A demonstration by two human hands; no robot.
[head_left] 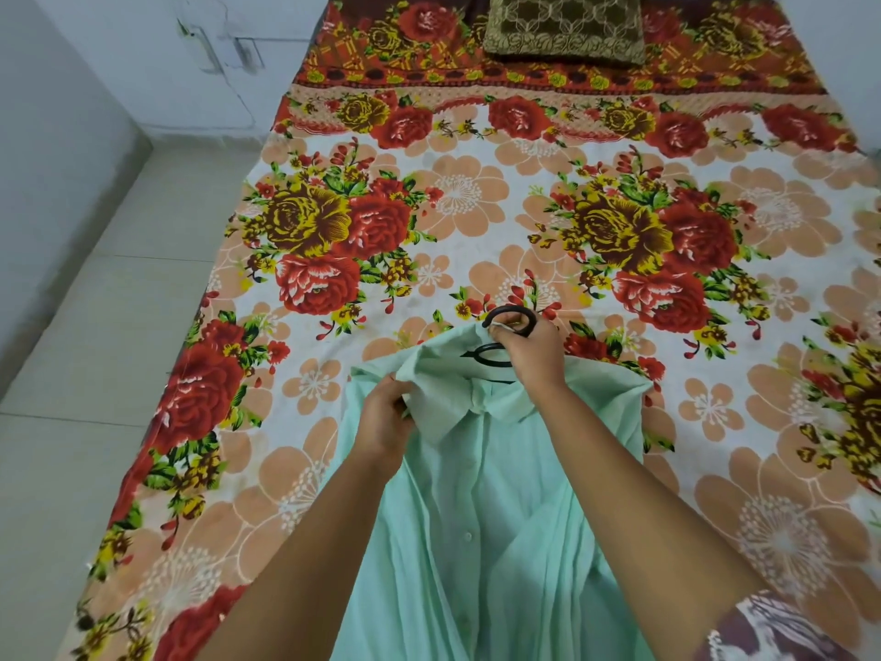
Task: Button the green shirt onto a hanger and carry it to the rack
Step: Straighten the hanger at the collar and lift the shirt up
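- Nearest me, below both wrists, the green shirt [481, 541] drapes from my hands down toward my body. Its front faces up, and a white button [468, 535] shows on the placket.
- My left hand [384, 422] has its fingers curled round a fold of the collar [438, 403], pinching the cloth at the shirt's left shoulder.
- Just beyond it, my right hand [531, 353] is closed round the neck of the black hanger [507, 309]. The hook pokes out past my knuckles, and the hanger's body sits inside the collar.
- I judge this to be the seating step, settling the left shoulder over the hanger arm. I cannot tell whether the top buttons are done.
- Next I need to smooth the collar flat, check the placket, then lift by the hook without the shirt slipping off.
- Beyond my fingers the floral bedsheet [476, 207] spreads out, with a brown cushion [565, 31] at its far end. No rack is in view.
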